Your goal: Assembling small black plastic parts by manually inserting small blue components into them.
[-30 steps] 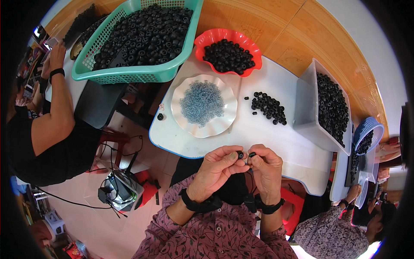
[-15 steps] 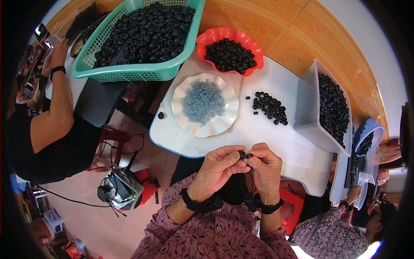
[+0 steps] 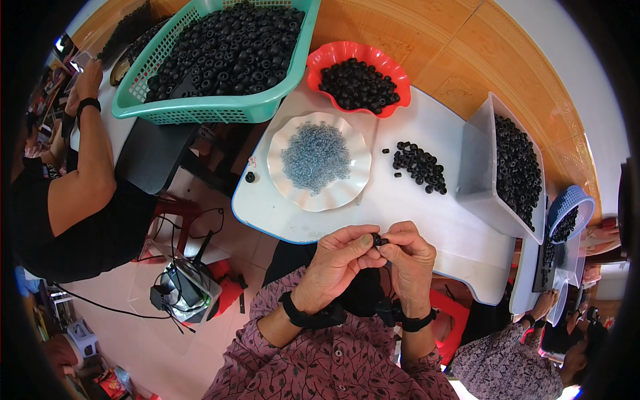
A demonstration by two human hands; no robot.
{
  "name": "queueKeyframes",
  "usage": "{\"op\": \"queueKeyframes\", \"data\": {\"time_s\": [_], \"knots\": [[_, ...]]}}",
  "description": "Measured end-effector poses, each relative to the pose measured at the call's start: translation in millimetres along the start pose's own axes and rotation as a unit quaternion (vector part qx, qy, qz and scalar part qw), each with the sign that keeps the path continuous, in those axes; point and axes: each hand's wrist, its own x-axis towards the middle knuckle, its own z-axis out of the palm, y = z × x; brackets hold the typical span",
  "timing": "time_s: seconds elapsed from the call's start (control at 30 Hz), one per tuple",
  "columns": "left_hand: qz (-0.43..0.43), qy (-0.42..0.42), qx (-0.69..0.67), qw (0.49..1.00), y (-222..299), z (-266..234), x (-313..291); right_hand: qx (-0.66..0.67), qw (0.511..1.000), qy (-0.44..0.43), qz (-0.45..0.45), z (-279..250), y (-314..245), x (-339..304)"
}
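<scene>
Head view, largest thing first:

- white table carries the work; the hands meet just off its near edge.
- teal basket, beyond the far-left corner, is heaped with black rings.
- clear bin along the right edge also holds many black rings.
- red bowl at the far edge holds more.
- white scalloped plate, near the left edge, carries a mound of small bluish pieces.
- loose pile of black rings lies mid-table; judging by the full containers, most of the stock looks unhandled.
- left hand and right hand are both pinched narrow on one small black ring held between their fingertips.
</scene>
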Motion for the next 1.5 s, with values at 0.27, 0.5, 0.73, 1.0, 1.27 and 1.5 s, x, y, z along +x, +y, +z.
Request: {"op": "queueKeyframes", "data": {"time_s": [0.27, 0.5, 0.73, 1.0, 1.27, 1.5], "knots": [[0.016, 0.007, 0.018, 1.0, -2, -1, -1, -0.152, 0.987, 0.018, -0.047, 3, -5, -1], [0.053, -0.002, 0.075, 0.996, -2, -2, -2, -0.176, 0.982, 0.022, -0.069, 4, -6, 0], [0.041, -0.003, 0.066, 0.997, -3, -7, 0, -0.201, 0.977, 0.012, -0.073, 2, -8, 1], [0.033, 0.002, 0.042, 0.999, -10, -16, 3, -0.228, 0.972, 0.01, -0.057, 0, -10, 1], [0.076, 0.063, 0.205, 0.974, -5, -4, -5, -0.348, 0.929, -0.057, -0.116, 4, -19, 1], [0.098, 0.043, 0.269, 0.957, -5, 0, -7, -0.366, 0.919, -0.05, -0.135, 4, -16, -3]]}}
